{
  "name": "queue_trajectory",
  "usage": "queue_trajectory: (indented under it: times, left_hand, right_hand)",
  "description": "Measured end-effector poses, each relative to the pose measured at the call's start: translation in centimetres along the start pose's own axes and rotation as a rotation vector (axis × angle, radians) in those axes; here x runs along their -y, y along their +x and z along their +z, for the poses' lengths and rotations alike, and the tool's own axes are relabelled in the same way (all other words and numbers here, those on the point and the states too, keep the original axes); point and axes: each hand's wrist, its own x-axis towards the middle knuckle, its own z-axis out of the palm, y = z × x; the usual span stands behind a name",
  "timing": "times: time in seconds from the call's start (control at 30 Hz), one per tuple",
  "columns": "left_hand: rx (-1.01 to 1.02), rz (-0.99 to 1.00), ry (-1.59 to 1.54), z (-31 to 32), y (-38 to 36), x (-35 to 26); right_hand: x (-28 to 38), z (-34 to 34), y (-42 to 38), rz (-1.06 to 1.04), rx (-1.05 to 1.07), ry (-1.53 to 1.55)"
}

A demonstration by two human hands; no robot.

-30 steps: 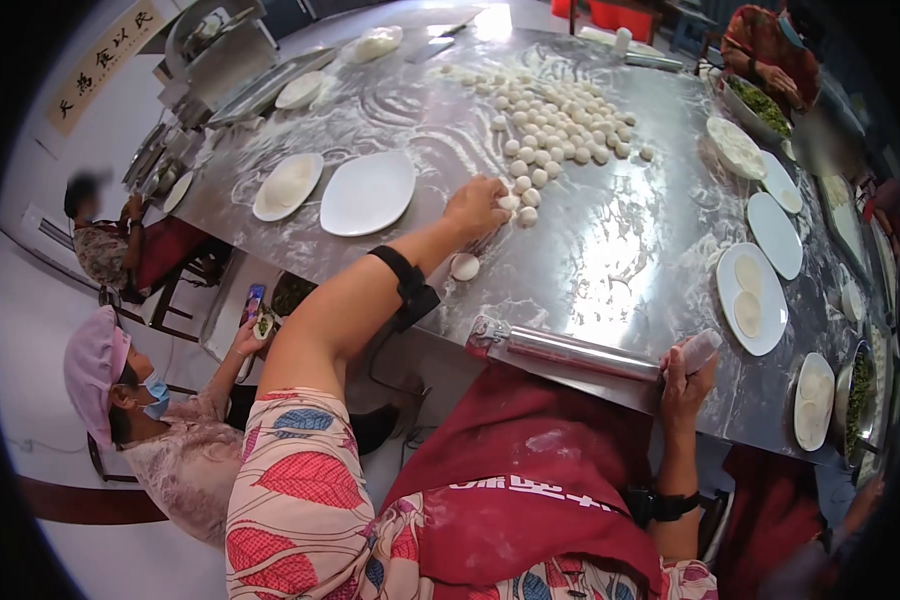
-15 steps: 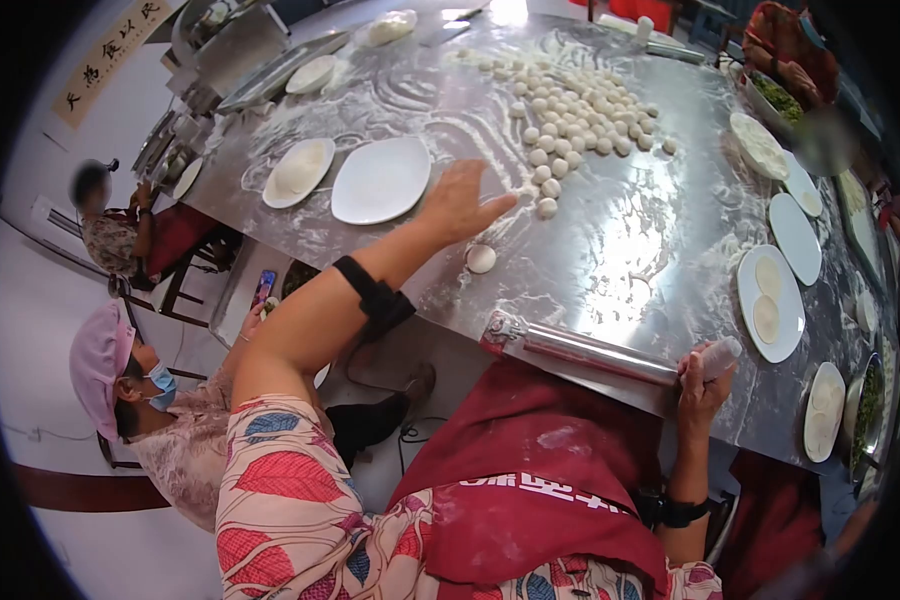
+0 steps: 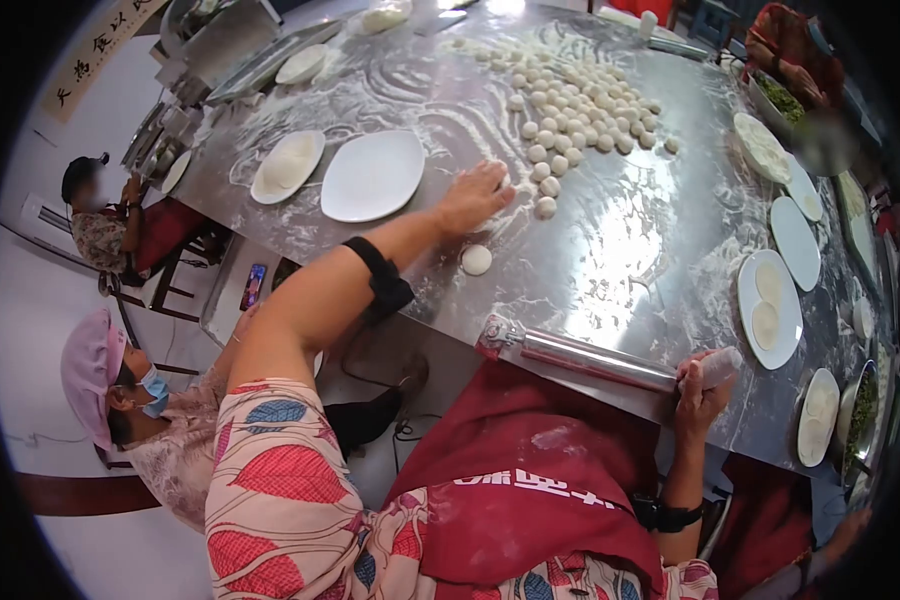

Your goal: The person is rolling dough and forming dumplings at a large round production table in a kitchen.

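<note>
My left hand (image 3: 472,198) reaches across the metal table, fingers curled and closed around a whitish dough ball (image 3: 506,183) that shows partly at the fingertips. Just beyond it lies a spread of several small dough balls (image 3: 582,115), dusted with flour. A single flattened dough piece (image 3: 476,260) rests nearer the table edge, below my left wrist. My right hand (image 3: 702,388) is wrapped round the pale handle of a metal rolling pin (image 3: 600,358), which lies along the front edge of the table.
A white plate (image 3: 372,176) and a plate of flour (image 3: 288,167) stand to the left. At the right, a plate holds round wrappers (image 3: 765,300), near a bowl of green filling (image 3: 859,415). A person in a pink cap (image 3: 95,370) sits at the left; others are farther off.
My left hand, spread open before, has closed its fingers round a dough ball beside the pile. My right hand keeps its hold on the rolling pin. The view has shifted slightly.
</note>
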Motion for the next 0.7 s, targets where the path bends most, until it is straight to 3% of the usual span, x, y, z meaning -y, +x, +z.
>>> queue_trajectory:
  times: [0.03,0.13,0.23,0.37,0.43,0.47,0.53,0.63,0.7]
  left_hand:
    - [0.034,0.000,-0.195,-0.6,-0.1,0.6]
    - [0.157,-0.068,0.230,-5.2,-5.1,-3.3]
    - [0.411,-0.231,0.388,-7.1,-7.8,-4.2]
    - [0.266,-0.082,0.341,-4.8,-7.1,-3.3]
    - [0.214,-0.060,0.179,-1.9,-5.4,-4.6]
    - [0.178,0.048,0.058,0.0,-4.5,-4.9]
    - [0.229,0.013,-0.120,0.3,-3.7,-9.6]
    - [-0.127,-0.154,0.152,0.5,-0.9,-10.6]
    - [-0.126,-0.287,0.136,0.0,0.6,-11.1]
  right_hand:
    - [0.2,-0.1,0.0,-0.009,0.011,-0.022]
    - [0.2,-0.1,0.0,-0.011,0.011,-0.019]
    - [0.1,0.0,-0.1,-0.015,0.007,-0.013]
    - [-0.6,-0.3,0.1,-0.023,0.022,0.021]
    - [-0.4,-0.3,0.0,-0.003,0.023,0.015]
    - [-0.1,-0.4,0.0,0.011,0.024,0.002]
    - [0.0,-0.5,0.2,0.009,0.028,-0.008]
    - [-0.2,-0.6,0.1,-0.003,0.032,0.005]
    - [0.2,-0.3,0.2,0.008,0.024,0.027]
